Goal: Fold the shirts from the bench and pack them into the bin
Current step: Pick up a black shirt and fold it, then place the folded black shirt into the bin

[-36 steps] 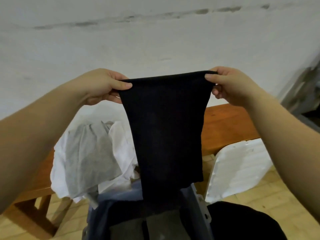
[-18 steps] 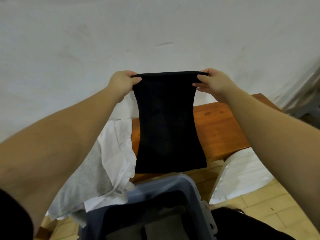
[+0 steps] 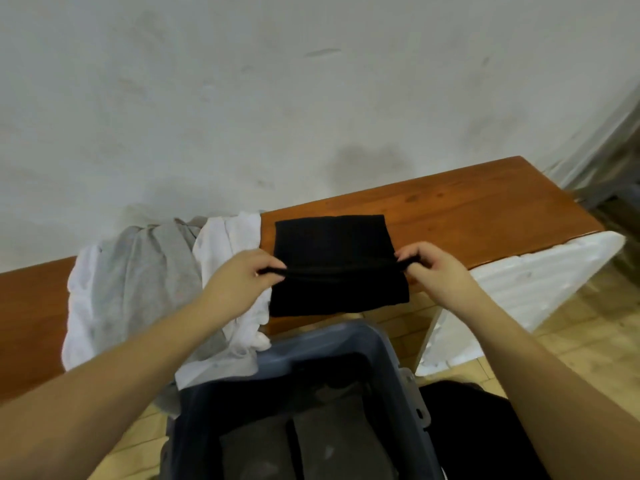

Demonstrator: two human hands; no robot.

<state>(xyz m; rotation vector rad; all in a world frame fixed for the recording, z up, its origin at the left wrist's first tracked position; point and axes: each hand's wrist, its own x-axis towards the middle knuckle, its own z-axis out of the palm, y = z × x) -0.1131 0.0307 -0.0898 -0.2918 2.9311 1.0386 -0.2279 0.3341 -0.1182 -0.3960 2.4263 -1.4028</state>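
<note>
A black shirt [image 3: 332,244], folded into a narrow strip, lies across the front of the wooden bench [image 3: 467,209]. My left hand [image 3: 242,278] pinches its left edge and my right hand [image 3: 433,268] pinches its right edge along a crease. The part nearest me hangs over the bench's front edge. Below it stands a blue-grey bin [image 3: 388,351] with dark folded clothes [image 3: 329,441] inside. A heap of grey and white shirts [image 3: 145,271] sits on the bench to the left, draping over the bin's corner.
A white foam board [image 3: 519,292] leans against the bench's right end. A dark cloth [image 3: 478,427] lies right of the bin on the tiled floor. A pale wall runs behind the bench.
The black shirt was held up in the air by its top corners; both hands have lowered it onto the bench, and it now lies doubled over at a crease.
</note>
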